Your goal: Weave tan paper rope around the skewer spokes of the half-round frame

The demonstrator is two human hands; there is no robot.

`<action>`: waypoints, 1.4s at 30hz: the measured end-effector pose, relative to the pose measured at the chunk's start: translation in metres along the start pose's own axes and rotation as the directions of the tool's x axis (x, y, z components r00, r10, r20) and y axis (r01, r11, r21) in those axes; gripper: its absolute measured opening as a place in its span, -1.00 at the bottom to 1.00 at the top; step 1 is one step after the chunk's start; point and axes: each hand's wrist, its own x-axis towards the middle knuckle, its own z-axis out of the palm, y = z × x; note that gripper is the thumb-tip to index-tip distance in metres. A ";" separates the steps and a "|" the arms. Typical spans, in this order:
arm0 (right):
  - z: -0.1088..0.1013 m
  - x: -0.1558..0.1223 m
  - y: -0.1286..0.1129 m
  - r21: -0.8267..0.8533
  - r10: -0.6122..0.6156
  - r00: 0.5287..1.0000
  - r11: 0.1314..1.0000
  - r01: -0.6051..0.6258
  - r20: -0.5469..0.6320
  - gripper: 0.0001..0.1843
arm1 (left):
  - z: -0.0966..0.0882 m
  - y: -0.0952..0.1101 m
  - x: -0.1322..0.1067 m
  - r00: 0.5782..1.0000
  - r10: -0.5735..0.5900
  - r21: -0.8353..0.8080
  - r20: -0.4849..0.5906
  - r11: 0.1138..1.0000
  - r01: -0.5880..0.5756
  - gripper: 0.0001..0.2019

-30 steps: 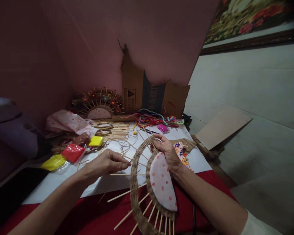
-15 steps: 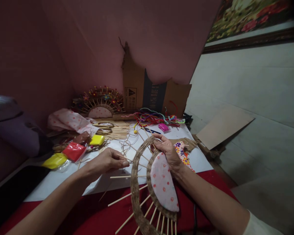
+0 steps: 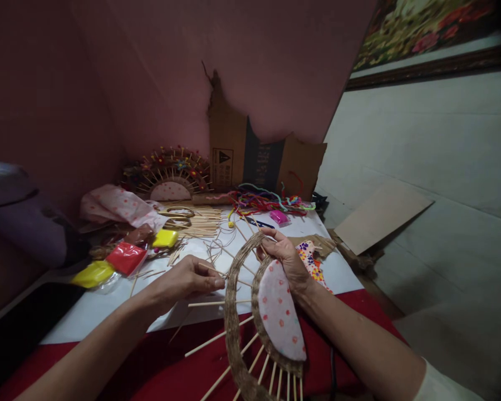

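A half-round fan-shaped craft piece lies in front of me: a twine-wrapped outer arc (image 3: 232, 312), thin wooden sticks (image 3: 217, 336) radiating out, and a pink dotted fabric half-disc (image 3: 280, 318) at its core. My right hand (image 3: 288, 259) grips the top of the piece, fingers curled over the arc's upper end. My left hand (image 3: 187, 279) is closed in a pinch on one wooden stick just left of the arc. The piece rests over white paper (image 3: 108, 303) and a red cloth (image 3: 167, 362).
On the table sit a finished fan decoration (image 3: 169, 175), a dotted pink cloth (image 3: 117, 206), red and yellow packets (image 3: 125, 257), scissors (image 3: 176, 217), a bundle of sticks (image 3: 202, 221), coloured cords (image 3: 267, 201) and a floral cloth strip (image 3: 311, 264). Cardboard (image 3: 254, 161) leans on the wall.
My left hand has slid slightly right toward the arc while keeping its pinch. The right hand and the piece have hardly moved.
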 end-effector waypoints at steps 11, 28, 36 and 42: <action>-0.006 0.006 0.000 0.028 -0.034 0.999 0.999 0.035 -0.029 -0.65 | 0.004 0.001 -0.005 0.997 0.029 0.095 0.065 0.995 -0.035 -0.77; -0.013 0.013 -0.003 -0.011 -0.052 0.987 0.999 0.051 -0.152 -0.60 | 0.003 -0.005 -0.026 0.991 0.112 0.173 -0.077 0.980 -0.098 -0.61; -0.016 0.014 -0.002 -0.069 -0.055 0.979 0.997 0.042 -0.199 -0.59 | 0.019 0.001 -0.041 0.903 0.407 0.706 -0.141 0.681 -0.196 -0.69; -0.012 0.013 -0.003 -0.060 -0.074 0.978 0.996 0.063 -0.196 -0.61 | 0.025 -0.008 -0.043 0.808 0.577 0.950 -0.121 0.303 -0.074 -0.75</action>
